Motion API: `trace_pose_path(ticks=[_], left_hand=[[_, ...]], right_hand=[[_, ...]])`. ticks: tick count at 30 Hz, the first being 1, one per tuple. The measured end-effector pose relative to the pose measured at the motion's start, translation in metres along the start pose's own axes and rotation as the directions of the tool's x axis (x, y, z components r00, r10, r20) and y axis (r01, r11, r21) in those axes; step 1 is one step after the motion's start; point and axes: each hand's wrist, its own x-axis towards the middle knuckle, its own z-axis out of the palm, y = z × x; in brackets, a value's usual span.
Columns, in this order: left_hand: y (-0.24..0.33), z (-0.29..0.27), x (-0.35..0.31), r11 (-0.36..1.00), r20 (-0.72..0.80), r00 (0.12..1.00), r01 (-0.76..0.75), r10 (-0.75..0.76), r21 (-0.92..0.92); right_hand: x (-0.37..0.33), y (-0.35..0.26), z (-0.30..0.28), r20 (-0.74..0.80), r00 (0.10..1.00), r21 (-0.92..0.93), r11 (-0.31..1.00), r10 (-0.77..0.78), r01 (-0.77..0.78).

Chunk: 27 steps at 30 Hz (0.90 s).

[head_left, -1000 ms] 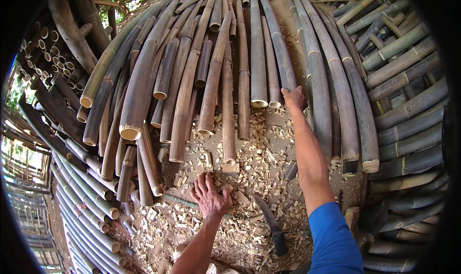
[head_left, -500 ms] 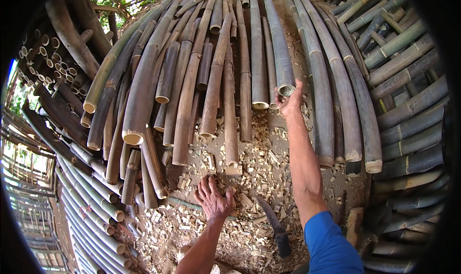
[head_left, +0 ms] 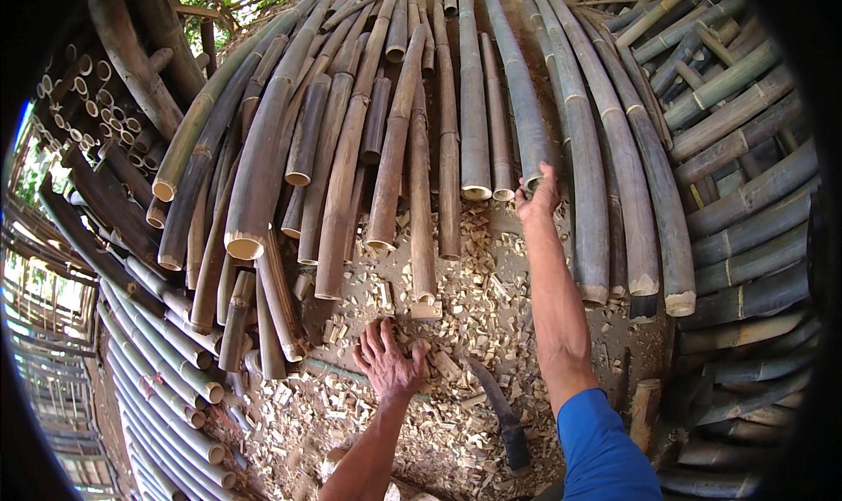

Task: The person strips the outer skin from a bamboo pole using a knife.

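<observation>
Your right hand (head_left: 538,194), partly closed, grips the open lower end of a grey bamboo pole (head_left: 523,97), its fingers curled at the far side of the rim. That pole runs away toward the top of the view, with a slim pole (head_left: 498,119) just to its left and a group of long grey poles (head_left: 605,150) to its right. Your left hand (head_left: 388,359) lies palm down on the littered ground, fingers spread; whether anything is under the palm, you cannot tell from this angle. Pale wood chips (head_left: 298,409) cover the ground around it. Between your forearms rests a curved blade with a dark handle (head_left: 500,399), well apart from the right hand. Ahead of your left hand, a flat pale block (head_left: 426,310) sits near the cut end of a long brown pole (head_left: 422,220). More poles (head_left: 167,369) lie side by side at lower left, and thick dark lengths (head_left: 754,246) are stacked along the right. Your right arm wears a blue sleeve (head_left: 605,448).
</observation>
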Motion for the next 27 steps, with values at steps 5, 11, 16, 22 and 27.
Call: trace_pose_path(ticks=[5,11,16,22,27], left_hand=[[0.002,0.002,0.0,1.0,-0.031,0.999,-0.019,0.02,0.004],[0.004,-0.003,0.001,1.0,0.006,1.0,0.008,-0.008,-0.019],[0.003,-0.007,0.001,0.999,0.044,0.998,0.036,-0.035,-0.024],[0.005,0.003,0.003,0.999,0.085,0.995,0.045,-0.045,-0.003],[0.005,-0.005,0.003,0.998,0.07,0.997,0.025,-0.021,-0.057]], right_hand=[[0.001,0.016,-0.003,-0.007,0.731,-0.684,0.536,-0.682,0.494],[-0.045,0.015,0.022,0.46,0.456,-0.782,-0.104,-0.762,0.615],[-0.077,0.044,0.055,0.682,0.692,-0.714,-0.423,-0.239,0.558],[-0.039,0.051,0.073,0.599,0.781,-0.756,-0.444,-0.176,0.48],[-0.04,0.055,0.075,0.502,0.85,-0.846,-0.297,-0.161,0.443]])
